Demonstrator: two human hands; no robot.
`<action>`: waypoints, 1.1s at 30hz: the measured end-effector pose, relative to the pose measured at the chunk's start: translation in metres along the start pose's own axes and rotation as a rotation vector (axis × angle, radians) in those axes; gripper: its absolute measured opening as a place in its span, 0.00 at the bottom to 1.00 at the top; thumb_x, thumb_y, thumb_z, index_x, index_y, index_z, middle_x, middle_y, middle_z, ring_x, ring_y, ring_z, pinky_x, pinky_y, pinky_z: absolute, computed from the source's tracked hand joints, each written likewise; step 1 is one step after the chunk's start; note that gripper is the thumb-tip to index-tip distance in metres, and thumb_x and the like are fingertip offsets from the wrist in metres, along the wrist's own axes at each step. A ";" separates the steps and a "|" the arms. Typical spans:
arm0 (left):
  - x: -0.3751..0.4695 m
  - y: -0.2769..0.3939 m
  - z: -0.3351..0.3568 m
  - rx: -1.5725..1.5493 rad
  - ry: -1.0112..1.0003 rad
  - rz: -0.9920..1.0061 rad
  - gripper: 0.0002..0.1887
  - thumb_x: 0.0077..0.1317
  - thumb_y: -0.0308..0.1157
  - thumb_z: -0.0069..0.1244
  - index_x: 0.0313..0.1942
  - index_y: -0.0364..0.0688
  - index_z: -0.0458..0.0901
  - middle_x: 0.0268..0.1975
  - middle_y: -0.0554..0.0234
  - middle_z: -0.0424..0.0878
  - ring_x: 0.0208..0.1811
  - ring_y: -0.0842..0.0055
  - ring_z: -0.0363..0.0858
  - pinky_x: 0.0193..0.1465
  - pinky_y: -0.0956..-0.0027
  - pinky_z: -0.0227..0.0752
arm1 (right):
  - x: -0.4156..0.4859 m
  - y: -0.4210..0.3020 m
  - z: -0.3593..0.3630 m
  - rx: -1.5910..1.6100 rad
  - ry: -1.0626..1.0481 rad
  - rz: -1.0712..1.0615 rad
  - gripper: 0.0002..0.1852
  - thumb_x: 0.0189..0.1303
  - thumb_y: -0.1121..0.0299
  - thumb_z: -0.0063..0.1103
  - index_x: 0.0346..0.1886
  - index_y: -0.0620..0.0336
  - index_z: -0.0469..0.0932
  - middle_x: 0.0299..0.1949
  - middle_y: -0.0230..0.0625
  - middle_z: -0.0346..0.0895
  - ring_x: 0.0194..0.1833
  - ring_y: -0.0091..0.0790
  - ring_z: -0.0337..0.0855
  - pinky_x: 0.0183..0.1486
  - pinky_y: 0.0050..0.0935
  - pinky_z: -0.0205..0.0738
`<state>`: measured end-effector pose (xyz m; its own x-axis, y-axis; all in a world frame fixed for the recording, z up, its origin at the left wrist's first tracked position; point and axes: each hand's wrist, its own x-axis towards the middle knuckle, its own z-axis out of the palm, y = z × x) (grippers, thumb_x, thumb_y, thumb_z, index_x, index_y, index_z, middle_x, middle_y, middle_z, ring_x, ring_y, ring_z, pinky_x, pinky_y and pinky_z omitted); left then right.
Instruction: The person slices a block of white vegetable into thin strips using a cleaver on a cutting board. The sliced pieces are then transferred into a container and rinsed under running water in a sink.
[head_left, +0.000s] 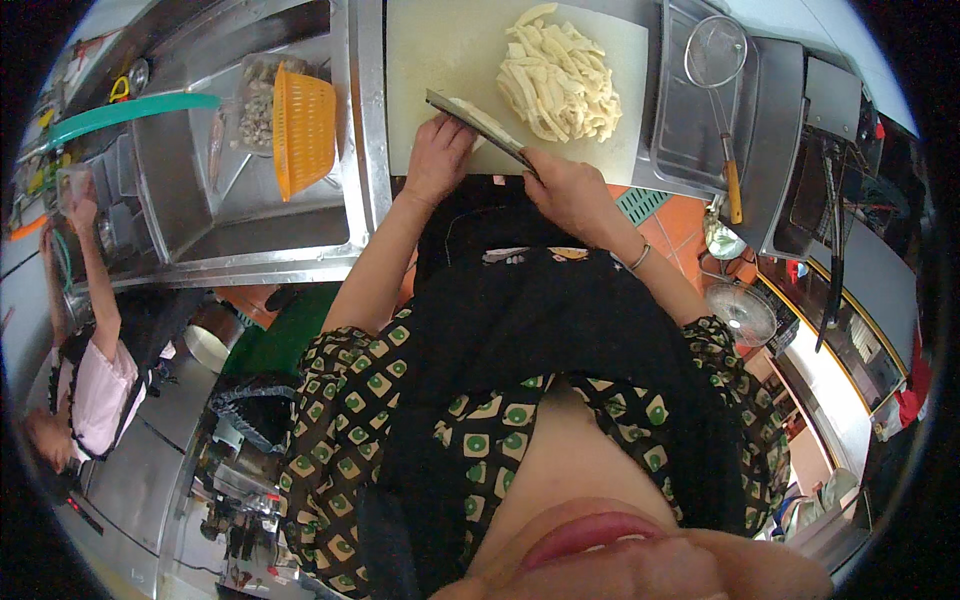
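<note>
My right hand (566, 187) grips the handle of a broad-bladed kitchen knife (484, 129), held slantwise over the near part of a white cutting board (435, 52). Against the near side of the blade, the curled fingers of my left hand (442, 154) hold a pale food piece (478, 142), mostly hidden by hand and knife. Pale food also shows along the blade's far side. Farther back and to the right on the board lies a heap of cut pale food strips (559, 82), perhaps tofu skin.
Left of the board, a metal sink (247, 232) holds an orange plastic basket (304, 135) and a clear container (255, 109) of greyish food. On the right are a metal tray (682, 142) and a wire skimmer (716, 56). A co-worker (105, 375) stands at far left.
</note>
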<state>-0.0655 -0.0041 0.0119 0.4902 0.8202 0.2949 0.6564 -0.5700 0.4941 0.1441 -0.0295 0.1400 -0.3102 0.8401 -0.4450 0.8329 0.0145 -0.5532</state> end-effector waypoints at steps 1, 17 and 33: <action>0.000 -0.001 0.000 -0.013 -0.008 -0.006 0.15 0.51 0.25 0.54 0.41 0.42 0.80 0.44 0.58 0.78 0.51 0.59 0.74 0.53 0.58 0.68 | 0.000 0.000 0.001 -0.008 -0.013 0.002 0.14 0.60 0.67 0.52 0.49 0.59 0.70 0.32 0.54 0.78 0.35 0.57 0.80 0.38 0.50 0.74; 0.003 0.006 -0.005 -0.069 -0.011 0.004 0.16 0.56 0.31 0.57 0.46 0.42 0.78 0.48 0.54 0.76 0.53 0.55 0.71 0.56 0.56 0.66 | 0.033 0.003 -0.001 -0.026 0.071 0.060 0.11 0.62 0.65 0.48 0.38 0.64 0.72 0.28 0.56 0.77 0.33 0.60 0.79 0.37 0.53 0.72; -0.001 0.001 -0.014 -0.067 -0.078 0.040 0.19 0.57 0.31 0.57 0.49 0.43 0.76 0.51 0.54 0.74 0.53 0.54 0.70 0.58 0.56 0.66 | 0.042 0.010 0.017 0.064 0.165 0.037 0.12 0.62 0.64 0.47 0.36 0.66 0.71 0.27 0.58 0.76 0.33 0.60 0.78 0.37 0.52 0.71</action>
<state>-0.0736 -0.0047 0.0231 0.5603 0.7888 0.2525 0.5969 -0.5960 0.5371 0.1313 -0.0033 0.1035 -0.1960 0.9172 -0.3469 0.8100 -0.0479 -0.5844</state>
